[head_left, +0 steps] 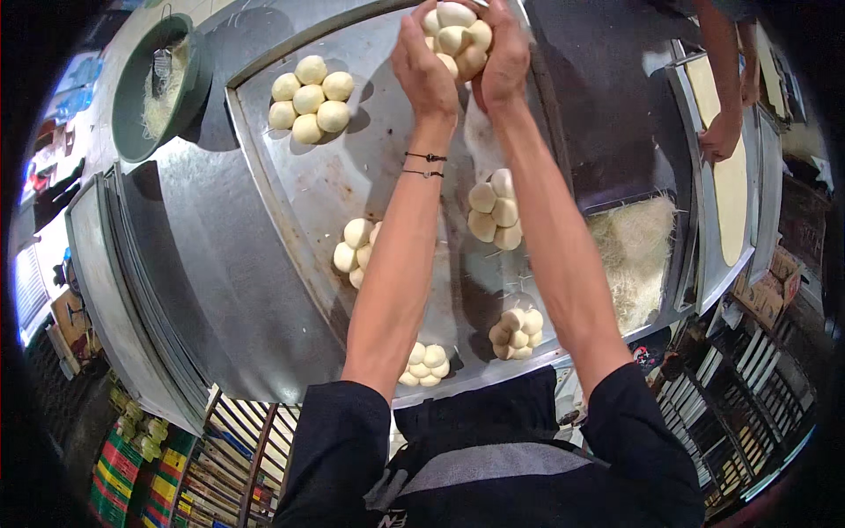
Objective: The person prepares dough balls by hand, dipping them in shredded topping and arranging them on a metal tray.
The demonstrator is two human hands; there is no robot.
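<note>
My left hand [422, 70] and my right hand [500, 66] cup a cluster of pale dough balls [454, 37] from either side at the far end of a metal baking tray [264, 176]. Further clusters of round dough balls sit on that tray: one at the far left [310, 99], one right of centre [493, 209], one partly behind my left forearm [350, 251], and small ones at the near edge [426, 363] [516, 333]. My fingertips are partly hidden by the dough.
A green basin [123, 114] with shredded pale strands and a tool stands at upper left, above stacked trays [106, 264]. A shredded mat [629, 264] lies right of my tray. Beyond it, another person's arms [722, 128] reach over a long dough sheet [729, 220]. Slatted racks [238, 449] stand below.
</note>
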